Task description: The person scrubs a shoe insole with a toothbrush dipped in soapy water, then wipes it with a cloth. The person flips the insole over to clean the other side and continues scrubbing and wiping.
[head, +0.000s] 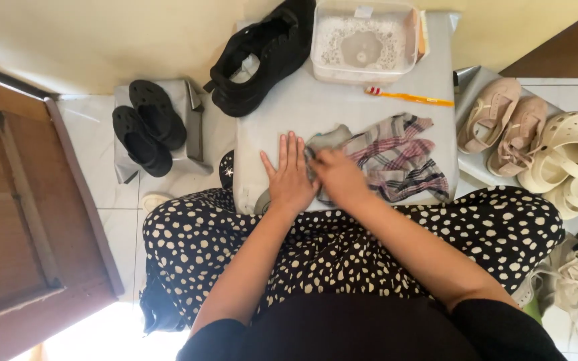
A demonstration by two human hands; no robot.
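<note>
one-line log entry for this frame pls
left hand: flat on grey board | right hand: on plaid cloth | black shoe, tub behind

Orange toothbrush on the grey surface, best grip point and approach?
Probably best to grip the orange toothbrush mid-handle, coming straight down from above. It lies flat and roughly crosswise on the grey surface, bristle head toward the black shoe, so a pinch across the thin handle suits it. The plastic container sits close behind, leaving more room on the side facing the plaid cloth.

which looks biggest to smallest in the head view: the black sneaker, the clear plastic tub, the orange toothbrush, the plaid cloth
1. Plaid cloth
2. Black sneaker and clear plastic tub: look alike, unranked
3. Orange toothbrush
</note>
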